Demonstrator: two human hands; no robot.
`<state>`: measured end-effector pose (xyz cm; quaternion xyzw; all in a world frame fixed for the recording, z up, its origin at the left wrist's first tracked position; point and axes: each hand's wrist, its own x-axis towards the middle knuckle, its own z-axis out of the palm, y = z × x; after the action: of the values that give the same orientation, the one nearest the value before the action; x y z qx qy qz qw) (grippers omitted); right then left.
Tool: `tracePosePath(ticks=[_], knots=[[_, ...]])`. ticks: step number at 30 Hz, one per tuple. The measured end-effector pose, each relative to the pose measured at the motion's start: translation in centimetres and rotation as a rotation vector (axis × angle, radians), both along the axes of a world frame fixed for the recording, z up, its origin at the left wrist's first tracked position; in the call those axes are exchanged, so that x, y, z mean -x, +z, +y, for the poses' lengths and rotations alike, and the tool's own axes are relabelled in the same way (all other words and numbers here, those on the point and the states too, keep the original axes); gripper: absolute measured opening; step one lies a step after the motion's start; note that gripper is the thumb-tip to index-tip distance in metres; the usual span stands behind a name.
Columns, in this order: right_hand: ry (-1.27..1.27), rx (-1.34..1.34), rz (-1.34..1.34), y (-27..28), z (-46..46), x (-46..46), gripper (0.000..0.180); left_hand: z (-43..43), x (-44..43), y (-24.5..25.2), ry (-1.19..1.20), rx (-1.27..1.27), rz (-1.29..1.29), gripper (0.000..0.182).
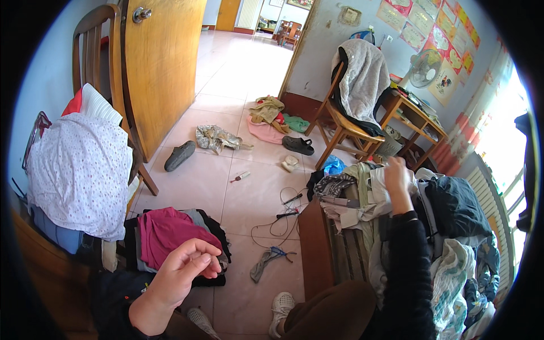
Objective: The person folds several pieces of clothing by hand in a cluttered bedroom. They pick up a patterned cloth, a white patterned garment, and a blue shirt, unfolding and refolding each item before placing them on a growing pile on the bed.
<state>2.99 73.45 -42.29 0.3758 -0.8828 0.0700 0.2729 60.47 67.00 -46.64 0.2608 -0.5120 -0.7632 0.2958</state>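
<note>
My left hand [176,274] hovers before a folded stack of clothes with a magenta garment [174,233] on top. Its fingers are loosely curled and apart, with nothing between them. To the right, my right hand [398,185] is over a heap of clothes, at a white cloth [377,182]. It is slightly blurred and its fingertips point away, so whether it grips the cloth is unclear. Around it lie a dark patterned garment [333,185], a pale green cloth [360,174] and a dark folded garment [457,208]. The heap rests on a slatted wooden piece of furniture [315,242].
A white patterned cloth [80,170] covers things on the left, by an open wooden door [163,63]. A jump rope [276,229], grey clogs [180,156] and more clothes [267,110] lie on the tiled floor. A wooden chair [352,127] stands near a desk [414,106] with a fan [425,69].
</note>
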Motion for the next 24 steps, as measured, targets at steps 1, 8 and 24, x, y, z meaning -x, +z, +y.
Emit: tracePosePath(ticks=[1,8,24], knots=[[0.235,0.057,0.029,-0.6,-1.1,-1.5,0.023,0.0,0.1,0.0,-0.004,0.010,0.000,0.018],[0.393,-0.548,-0.366,-11.6,-3.4,-9.4,0.049,0.1,0.5,0.0,-0.023,0.026,-0.008,0.019],[0.154,-0.327,-0.272,-9.2,0.3,-9.8,0.029,-0.1,1.2,-0.9,-0.040,0.085,-0.053,0.016]])
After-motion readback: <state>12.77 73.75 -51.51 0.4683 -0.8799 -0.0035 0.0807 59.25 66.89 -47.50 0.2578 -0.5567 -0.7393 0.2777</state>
